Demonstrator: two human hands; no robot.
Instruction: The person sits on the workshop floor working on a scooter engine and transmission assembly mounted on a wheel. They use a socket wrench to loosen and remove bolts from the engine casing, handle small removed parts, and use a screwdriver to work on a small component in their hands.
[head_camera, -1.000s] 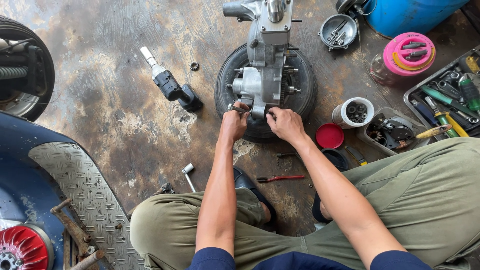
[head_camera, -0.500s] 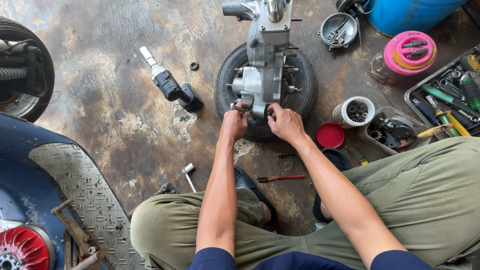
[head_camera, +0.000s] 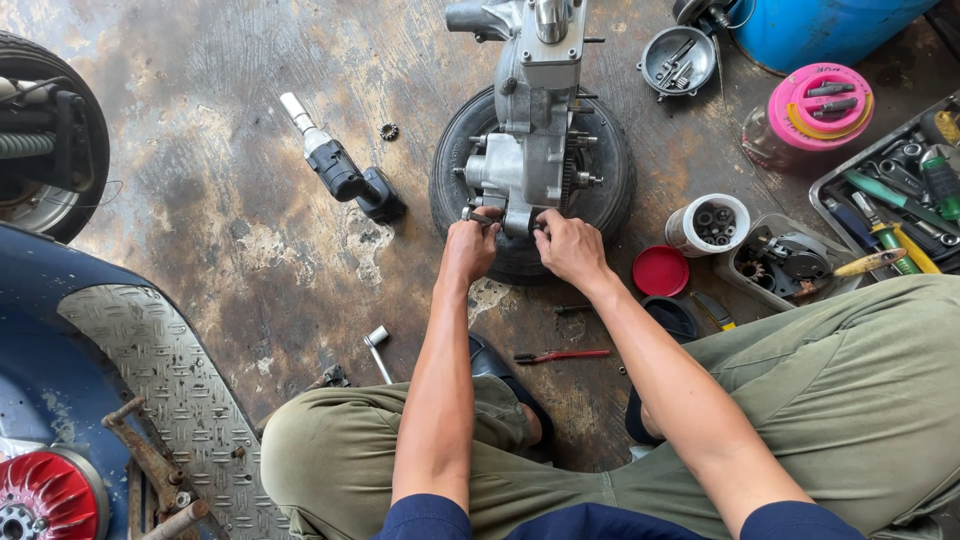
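Head view, left hand (head_camera: 468, 250) and right hand (head_camera: 568, 248) gripping engine casing (head_camera: 528, 150) lower end

engine case: grey cast-metal engine block (head_camera: 527, 150), long and narrow, lying lengthwise up the frame, bolts and studs sticking out of both sides, dark gear teeth showing on its right flank
support: rests flat on a small black tyre (head_camera: 610, 190) laid on the stained concrete floor
near end: lower edge of the casting sits over the tyre's near rim; both hands touch it there
far end: pipe-like stub at top left, partly cut off by the frame
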